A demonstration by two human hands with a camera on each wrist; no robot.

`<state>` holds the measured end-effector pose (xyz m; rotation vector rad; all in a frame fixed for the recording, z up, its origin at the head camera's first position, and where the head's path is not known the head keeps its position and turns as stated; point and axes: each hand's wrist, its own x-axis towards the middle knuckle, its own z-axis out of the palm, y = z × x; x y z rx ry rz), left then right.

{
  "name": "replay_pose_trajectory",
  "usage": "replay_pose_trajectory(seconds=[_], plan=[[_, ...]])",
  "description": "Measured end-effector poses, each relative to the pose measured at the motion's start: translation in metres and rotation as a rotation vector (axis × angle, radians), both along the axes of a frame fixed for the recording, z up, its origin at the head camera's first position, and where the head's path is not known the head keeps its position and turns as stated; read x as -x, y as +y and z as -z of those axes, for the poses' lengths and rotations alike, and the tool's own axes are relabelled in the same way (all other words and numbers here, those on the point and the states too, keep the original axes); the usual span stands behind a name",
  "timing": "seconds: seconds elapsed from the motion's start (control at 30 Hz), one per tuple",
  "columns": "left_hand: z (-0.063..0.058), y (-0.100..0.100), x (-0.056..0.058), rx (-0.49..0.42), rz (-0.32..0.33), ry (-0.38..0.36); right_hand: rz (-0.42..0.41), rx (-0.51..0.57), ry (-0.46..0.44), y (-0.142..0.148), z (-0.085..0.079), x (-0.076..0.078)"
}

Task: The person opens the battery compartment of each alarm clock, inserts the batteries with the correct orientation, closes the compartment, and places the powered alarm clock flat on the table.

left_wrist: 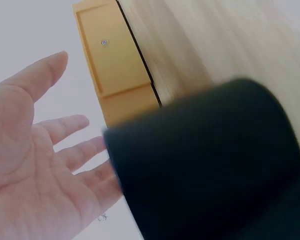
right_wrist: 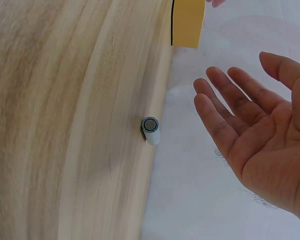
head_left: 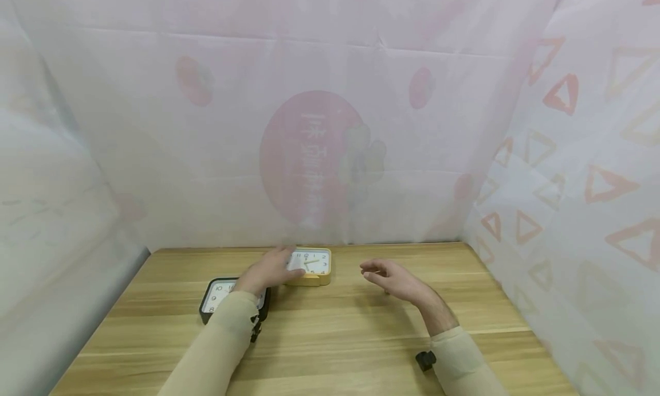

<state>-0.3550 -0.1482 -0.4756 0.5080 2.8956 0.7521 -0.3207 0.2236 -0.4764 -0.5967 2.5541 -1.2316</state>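
A yellow square alarm clock (head_left: pixel 314 263) with a white dial lies face up near the table's back edge. My left hand (head_left: pixel 270 270) reaches to its left side, thumb and fingers spread and overlapping its rim in the head view. In the left wrist view, this hand (left_wrist: pixel 40 160) shows an open palm beside the yellow casing (left_wrist: pixel 115 55). Under my left forearm lies a black square clock (head_left: pixel 208 304), partly covered. My right hand (head_left: pixel 397 281) hovers over the table to the right, holding nothing, fingers loosely bent; the right wrist view shows its palm (right_wrist: pixel 270 135).
A small white cylinder with a dark ringed end (right_wrist: pixel 150 131) is on the wooden table (right_wrist: pixel 90 150), mostly hidden by my right hand in the head view. Printed white sheets (head_left: pixel 412 144) enclose the table at the back and sides.
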Motion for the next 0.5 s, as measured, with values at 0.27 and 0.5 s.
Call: replay_pose_trajectory(seconds=[0.27,0.5], plan=[[0.021,0.012,0.024,0.011,0.021,-0.016,-0.021,0.014,0.005,0.0,0.0,-0.001],[0.053,0.017,0.048,-0.011,-0.012,-0.037,-0.022,0.015,-0.001,0.0,-0.002,-0.002]])
